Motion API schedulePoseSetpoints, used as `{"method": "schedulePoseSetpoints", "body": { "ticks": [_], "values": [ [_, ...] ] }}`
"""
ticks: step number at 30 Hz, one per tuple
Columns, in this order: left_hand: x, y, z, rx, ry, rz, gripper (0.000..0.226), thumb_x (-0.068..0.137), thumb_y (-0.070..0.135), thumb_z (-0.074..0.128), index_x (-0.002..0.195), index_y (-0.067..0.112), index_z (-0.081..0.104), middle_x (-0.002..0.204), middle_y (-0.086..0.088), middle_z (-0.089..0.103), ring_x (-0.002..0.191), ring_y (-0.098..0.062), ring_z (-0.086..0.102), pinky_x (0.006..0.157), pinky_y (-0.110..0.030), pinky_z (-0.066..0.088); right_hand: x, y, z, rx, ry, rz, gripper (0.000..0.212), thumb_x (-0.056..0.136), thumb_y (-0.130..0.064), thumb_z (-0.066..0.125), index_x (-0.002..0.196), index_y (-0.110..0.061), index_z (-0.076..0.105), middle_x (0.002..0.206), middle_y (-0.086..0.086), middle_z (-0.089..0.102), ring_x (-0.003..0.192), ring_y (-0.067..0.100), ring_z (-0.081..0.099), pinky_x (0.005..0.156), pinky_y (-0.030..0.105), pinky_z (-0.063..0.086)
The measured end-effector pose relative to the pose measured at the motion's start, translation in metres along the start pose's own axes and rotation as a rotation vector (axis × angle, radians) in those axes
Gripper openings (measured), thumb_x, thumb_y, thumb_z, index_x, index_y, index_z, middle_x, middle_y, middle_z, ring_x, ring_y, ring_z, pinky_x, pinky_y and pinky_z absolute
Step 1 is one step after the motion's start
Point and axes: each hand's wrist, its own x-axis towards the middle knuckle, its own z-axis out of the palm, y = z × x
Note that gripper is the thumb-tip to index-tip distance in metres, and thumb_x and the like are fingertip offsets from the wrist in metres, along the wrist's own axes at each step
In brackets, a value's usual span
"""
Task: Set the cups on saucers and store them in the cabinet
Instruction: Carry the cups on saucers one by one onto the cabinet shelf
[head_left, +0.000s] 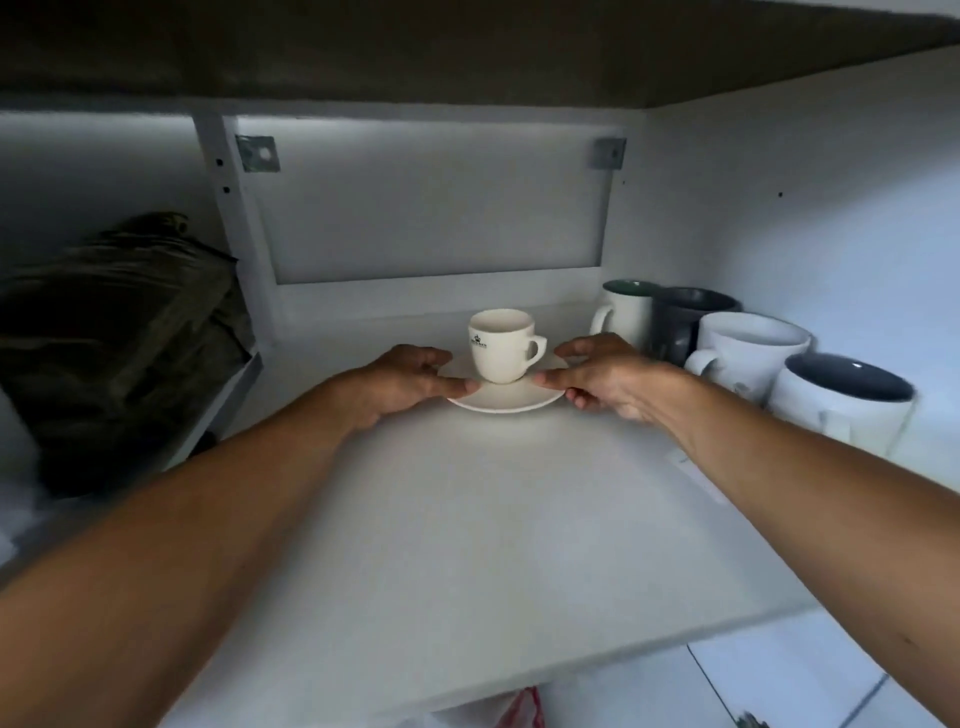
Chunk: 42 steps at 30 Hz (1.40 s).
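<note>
Inside a white cabinet, on its shelf (467, 519), the left hand (410, 379) and right hand (602, 379) pinch opposite edges of the saucer (509, 402). The cup (501, 343) stands upright on it. This set looks nearly stored, with only the release left. Mugs (743, 353) line the right wall.
</note>
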Motion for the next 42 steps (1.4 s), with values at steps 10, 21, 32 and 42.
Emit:
{"method": "schedulePoseSetpoints", "body": {
  "ticks": [10,21,32,42],
  "values": [
    [0.056,-0.005,0.006,0.119,-0.022,-0.008,0.081,0.084,0.053,0.069,0.152,0.023,0.036,0.156,0.000,0.039,0.142,-0.015,0.036,0.103,-0.021,0.027,0.048,0.008,0.001,-0.067,0.132,0.000,0.072,0.073,-0.016,0.089,0.135,-0.004,0.056,0.127,0.007,0.063,0.054,0.010,0.057,0.041,0.013,0.049],
    [0.086,-0.006,0.003,0.257,-0.062,0.003,0.082,0.087,0.058,0.062,0.154,0.023,0.030,0.162,0.002,0.027,0.148,-0.017,0.026,0.120,-0.032,0.021,0.065,0.005,0.003,-0.140,0.153,-0.017,0.057,0.075,-0.022,0.087,0.120,0.003,0.062,0.099,0.008,0.065,0.061,0.017,0.061,0.073,0.030,0.062],
    [0.074,-0.004,0.008,0.348,0.005,-0.020,0.080,0.089,0.068,0.048,0.154,0.025,0.031,0.151,-0.003,0.045,0.140,-0.022,0.040,0.112,-0.031,0.032,0.062,0.000,-0.003,-0.500,0.078,0.012,0.056,0.090,-0.045,0.067,0.122,0.000,0.060,0.093,0.017,0.072,0.072,0.027,0.058,0.067,0.034,0.052],
    [-0.023,0.002,-0.004,0.262,0.069,-0.131,0.093,0.073,0.083,0.051,0.151,0.033,0.032,0.130,0.000,0.059,0.126,-0.026,0.053,0.107,-0.035,0.041,-0.039,-0.019,0.000,-0.383,-0.043,0.027,0.079,0.085,-0.041,0.075,0.151,-0.018,0.039,0.145,0.008,0.052,0.125,0.026,0.056,0.101,0.041,0.051]
  ]
}}
